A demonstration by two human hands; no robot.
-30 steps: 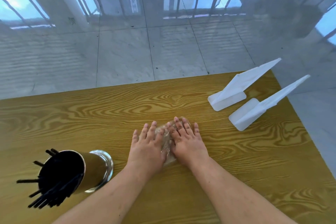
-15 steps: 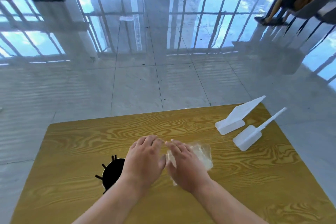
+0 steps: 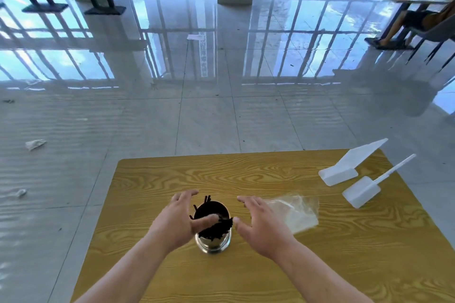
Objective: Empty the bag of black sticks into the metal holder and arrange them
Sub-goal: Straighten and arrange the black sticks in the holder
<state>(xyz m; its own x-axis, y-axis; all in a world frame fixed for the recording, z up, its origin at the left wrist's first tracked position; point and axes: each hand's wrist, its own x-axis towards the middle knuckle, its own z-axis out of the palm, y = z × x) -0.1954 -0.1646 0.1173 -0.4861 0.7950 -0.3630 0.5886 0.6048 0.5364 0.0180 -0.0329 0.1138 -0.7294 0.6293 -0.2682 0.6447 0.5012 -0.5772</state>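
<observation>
Fingers of the left hand spread apart and curl round the left side of the metal holder, the thumb reaching across its dark mouth and seeming to touch the black sticks, though contact is hard to confirm; the right hand hovers just right of the holder, its fingers likewise splayed and gripping nothing. The holder stands upright on the wood-grain counter, near the middle of its near half, with the sticks bunched inside, a few tips poking above the far rim and a clump leaning over the near rim. The clear plastic bag lies flat and apparently empty on the counter behind and to the right of the right hand, while two white plastic scoops rest well apart at the far right edge. By appearances the sticks are thin, light and stiff, apt to splay and tip out if nudged sideways, so gathering them by their upper ends with both hands looks the sensible hold. The polished holder, likely slick and easily toppled, would be best steadied low on its wall.
</observation>
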